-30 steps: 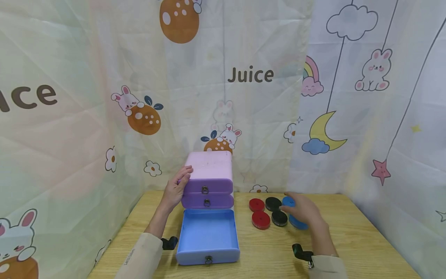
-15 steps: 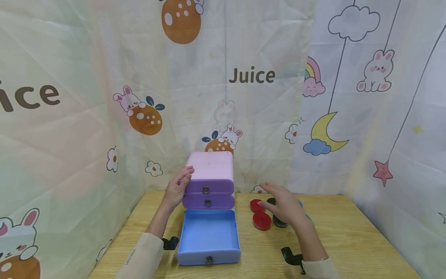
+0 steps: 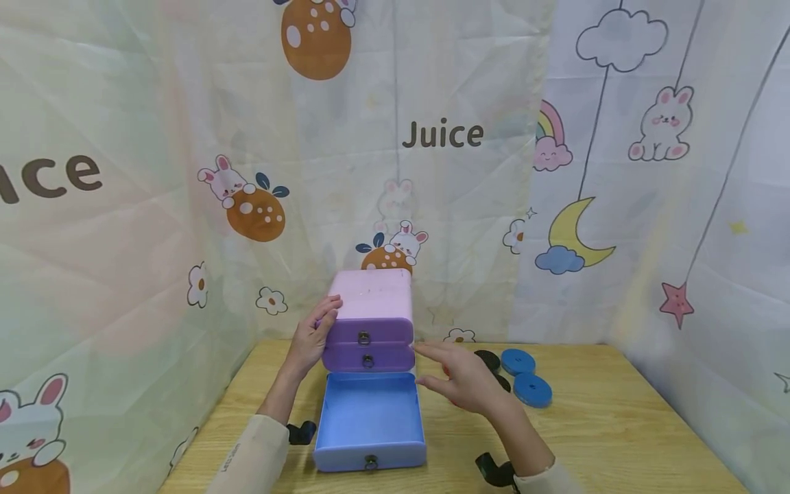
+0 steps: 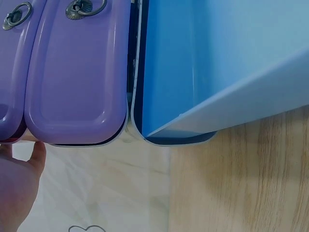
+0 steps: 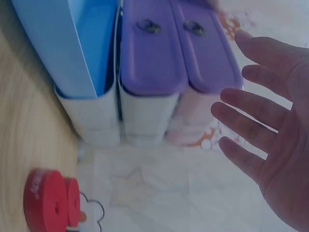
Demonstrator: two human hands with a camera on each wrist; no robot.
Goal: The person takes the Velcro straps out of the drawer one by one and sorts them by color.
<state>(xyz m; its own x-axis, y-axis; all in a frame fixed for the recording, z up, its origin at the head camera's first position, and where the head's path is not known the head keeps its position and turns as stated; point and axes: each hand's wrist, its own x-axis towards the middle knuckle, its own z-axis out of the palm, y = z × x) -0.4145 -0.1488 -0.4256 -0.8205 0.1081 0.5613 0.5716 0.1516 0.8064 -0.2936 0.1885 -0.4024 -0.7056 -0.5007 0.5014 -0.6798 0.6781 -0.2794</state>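
A drawer cabinet with a pink top [image 3: 370, 291] stands on the table, its two purple drawers [image 3: 345, 358] closed. Below them, the blue drawer [image 3: 370, 458] is pulled out and has nothing in it. My left hand [image 3: 308, 337] rests against the cabinet's upper left side, fingertips over the top edge; the left wrist view shows the thumb [image 4: 37, 157] at a purple drawer's edge. With fingers spread and nothing held, my right hand [image 3: 467, 376] is close to the cabinet's right side. Behind that hand, two red discs [image 5: 46, 200] are mostly hidden in the head view.
To the right lie two black discs [image 3: 487, 360], partly covered by my right hand, and two blue discs [image 3: 533, 391] with small centre holes. A printed cloth curtain [image 3: 457, 240] hangs behind and on both sides of the wooden table [image 3: 592, 425].
My right hand has swept left from above the blue discs, past the black and red ones, to beside the cabinet. The left hand, cabinet and drawer have stayed put.
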